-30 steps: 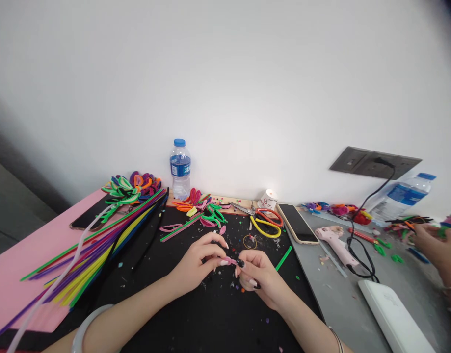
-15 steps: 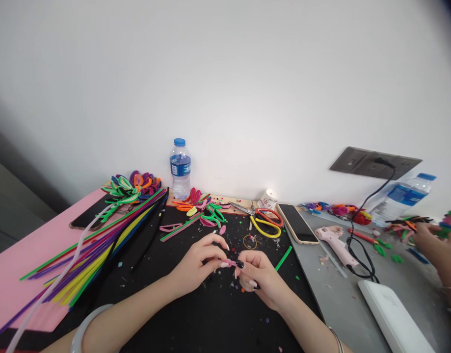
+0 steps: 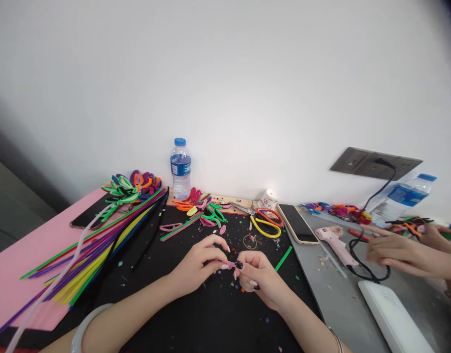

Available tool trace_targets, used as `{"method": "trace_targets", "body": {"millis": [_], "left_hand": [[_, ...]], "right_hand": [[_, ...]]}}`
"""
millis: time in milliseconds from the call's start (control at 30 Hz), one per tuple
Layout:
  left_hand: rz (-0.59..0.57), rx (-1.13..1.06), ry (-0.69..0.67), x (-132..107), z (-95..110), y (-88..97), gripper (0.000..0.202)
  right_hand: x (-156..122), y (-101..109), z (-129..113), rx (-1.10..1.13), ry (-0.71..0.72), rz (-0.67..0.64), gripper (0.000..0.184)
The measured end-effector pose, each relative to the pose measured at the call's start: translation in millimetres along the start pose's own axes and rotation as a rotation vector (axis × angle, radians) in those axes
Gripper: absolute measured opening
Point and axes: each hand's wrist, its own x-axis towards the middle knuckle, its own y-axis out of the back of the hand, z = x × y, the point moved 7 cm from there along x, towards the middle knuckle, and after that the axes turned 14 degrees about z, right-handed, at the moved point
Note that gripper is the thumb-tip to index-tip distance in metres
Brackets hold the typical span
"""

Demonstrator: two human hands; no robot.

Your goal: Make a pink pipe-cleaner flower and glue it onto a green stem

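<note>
- Left hand (image 3: 198, 264) is low over the black mat (image 3: 196, 318), fingers curled in and the tips pinched narrow on one end of a short pink pipe-cleaner piece (image 3: 229, 265). A long bundle of coloured pipe cleaners (image 3: 96, 245) lies well out to its left.
- The pink pipe-cleaner piece sits right between the two hands, just above the mat, centre of the view.
- Right hand (image 3: 260, 277) meets it from the other side. A dark-nailed fingertip is clamped on the far end and the other fingers are folded under.
- Just beyond the right hand lies a green stick (image 3: 283, 258), flat on the mat and apart from it.
- Further back are scissors (image 3: 262, 213) with red handles, then a dark phone (image 3: 297, 223) at the mat's edge.
- On the grey surface lies a pink glue gun (image 3: 335, 242), its black cord looping beside it.
- Far right, a co-worker's hand (image 3: 394, 250) stretches flat across, near that cord.
</note>
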Motion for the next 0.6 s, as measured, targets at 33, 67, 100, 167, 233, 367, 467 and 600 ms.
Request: {"method": "trace_targets", "body": {"millis": [33,67,100,167,233,367,467,600], "left_hand": [[-0.001,0.004,-0.005,0.0,0.5,0.2,0.015],[-0.002,0.006,-0.008,0.1,0.9,0.3,0.015],[-0.004,0.008,-0.009,0.0,1.2,0.3,0.015],[-0.007,0.007,-0.012,-0.2,1.5,-0.2,0.015],[-0.012,0.006,-0.012,-0.6,1.2,-0.8,0.016],[-0.020,0.016,-0.004,-1.3,-0.8,-2.0,0.016],[-0.025,0.023,0.000,-1.9,-1.3,-2.1,0.017],[-0.030,0.046,-0.013,-1.9,0.7,-1.7,0.019]], "right_hand": [[-0.1,0.2,0.2,-0.004,-0.001,0.001,0.024],[-0.1,0.3,0.3,-0.007,-0.002,0.002,0.024],[0.0,0.3,0.3,-0.009,-0.002,0.001,0.024],[0.4,0.0,0.1,-0.010,-0.002,0.002,0.025],[0.7,-0.6,-0.1,-0.013,-0.005,0.004,0.025],[0.3,-1.7,-0.2,-0.031,-0.014,0.008,0.026],[0.3,-1.3,0.2,-0.044,-0.023,0.016,0.028],[1.1,0.5,0.3,-0.076,-0.014,0.019,0.030]]}}
